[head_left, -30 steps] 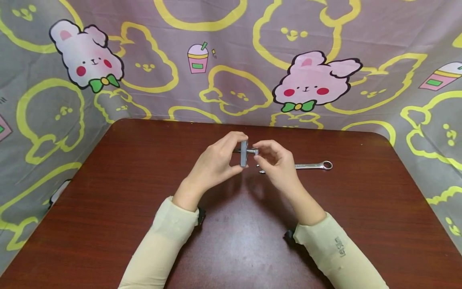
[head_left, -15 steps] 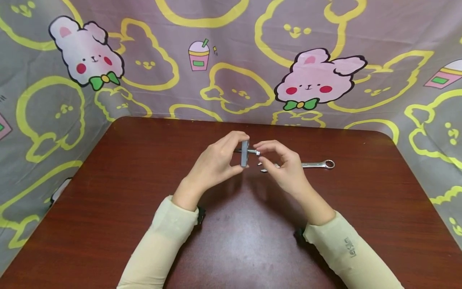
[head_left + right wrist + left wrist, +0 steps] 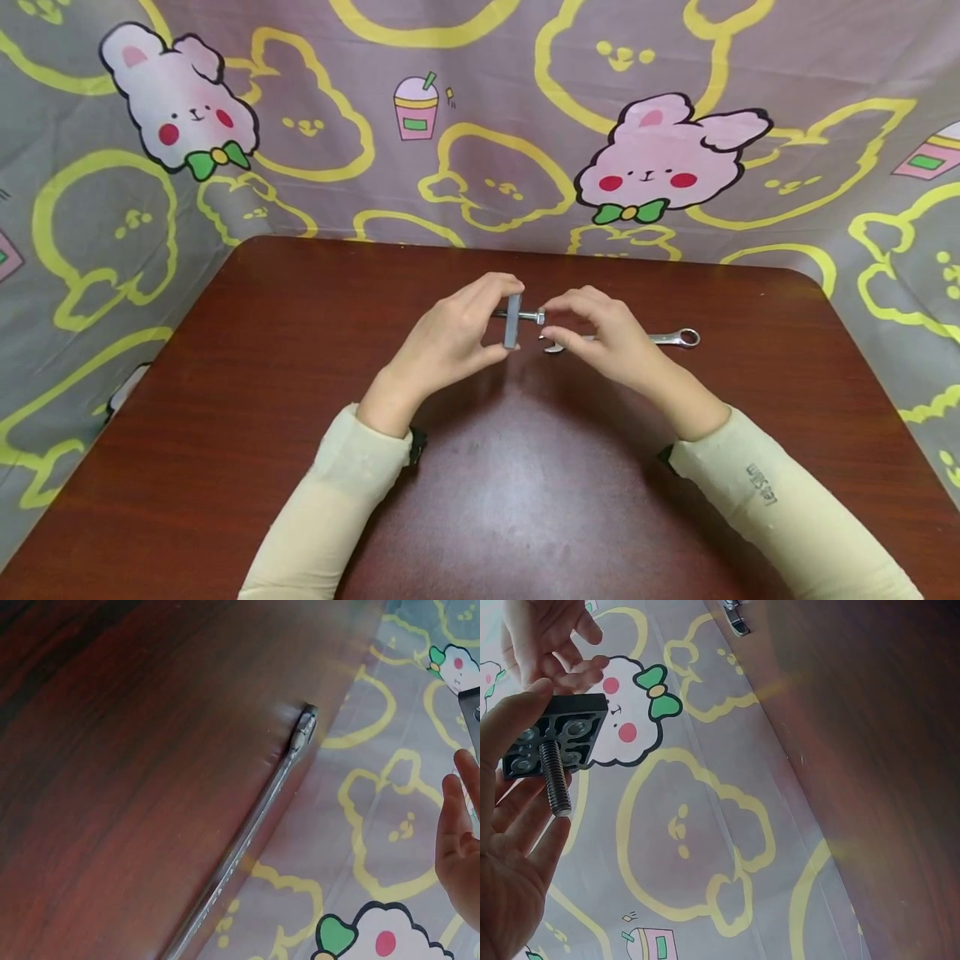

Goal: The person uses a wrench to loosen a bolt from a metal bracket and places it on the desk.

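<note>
My left hand (image 3: 450, 333) grips a grey square plate (image 3: 512, 321) on edge, fingers on top and thumb below. A silver hex bolt (image 3: 531, 317) runs through the plate's middle, its head pointing right. In the left wrist view, the threaded end of the bolt (image 3: 554, 780) sticks out of the plate's dark face (image 3: 577, 727), which has round recesses at its corners. The right hand (image 3: 611, 337) is beside the bolt head, its fingertips spread slightly right of it. In the right wrist view, the right hand (image 3: 461, 840) shows at the edge.
A silver combination wrench (image 3: 678, 338) lies on the brown table (image 3: 480, 500) behind the right hand, partly hidden by it. In the right wrist view, the wrench (image 3: 247, 840) stretches along the wood. A patterned cloth (image 3: 495, 100) hangs around the table's back and sides.
The right fingertips have moved off the bolt head, to its right, and the right forearm has swung outward. The left hand keeps the plate in nearly the same place.
</note>
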Tool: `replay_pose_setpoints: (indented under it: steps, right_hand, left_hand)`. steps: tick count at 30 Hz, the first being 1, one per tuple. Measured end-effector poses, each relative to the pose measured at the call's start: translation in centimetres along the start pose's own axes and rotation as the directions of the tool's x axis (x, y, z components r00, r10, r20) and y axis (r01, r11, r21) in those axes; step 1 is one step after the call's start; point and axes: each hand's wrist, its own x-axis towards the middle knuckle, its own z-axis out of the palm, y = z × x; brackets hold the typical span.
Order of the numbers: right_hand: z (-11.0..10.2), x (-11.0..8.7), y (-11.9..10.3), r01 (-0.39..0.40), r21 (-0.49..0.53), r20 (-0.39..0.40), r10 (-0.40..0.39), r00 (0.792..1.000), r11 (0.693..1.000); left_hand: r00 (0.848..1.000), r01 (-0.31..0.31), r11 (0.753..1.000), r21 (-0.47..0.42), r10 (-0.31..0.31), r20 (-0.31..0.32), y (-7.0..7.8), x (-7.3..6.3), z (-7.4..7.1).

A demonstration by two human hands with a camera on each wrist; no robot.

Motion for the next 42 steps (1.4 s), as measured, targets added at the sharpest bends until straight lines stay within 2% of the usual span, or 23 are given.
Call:
replay_pose_setpoints:
  steps: [4,8,11,22,31,42]
  right_hand:
    - [0.2,0.0,0.0,-0.049,0.062,0.025,0.047,0.999,0.997]
    - [0.5,-0.1,-0.4,-0.147,0.143,0.026,0.145,0.989,0.979]
    - [0.7,-0.2,-0.6,-0.18,0.184,0.018,0.18,0.984,0.966]
    - [0.5,-0.1,-1.5,-0.142,0.228,-0.028,0.152,0.988,0.963]
    - [0.4,-0.1,-2.0,-0.047,0.331,-0.069,0.074,0.995,0.942]
    - [-0.2,-0.3,-2.5,0.006,0.282,-0.042,0.006,0.999,0.959]
  left_hand:
    - [1.0,-0.003,1.0,0.006,0.003,0.007,0.1,0.1,-0.1]
    - [1.0,-0.001,1.0,0.011,0.001,0.013,0.3,0.1,-0.2]
    - [1.0,0.004,1.0,0.015,-0.005,0.017,0.3,0.1,-0.2]
    - [1.0,0.007,1.0,0.006,-0.007,0.008,0.3,0.2,-0.1]
    - [1.0,0.013,1.0,0.007,-0.013,0.025,0.2,0.1,0.1]
    - [0.999,0.028,1.0,0.008,-0.029,0.036,0.0,0.1,0.4]
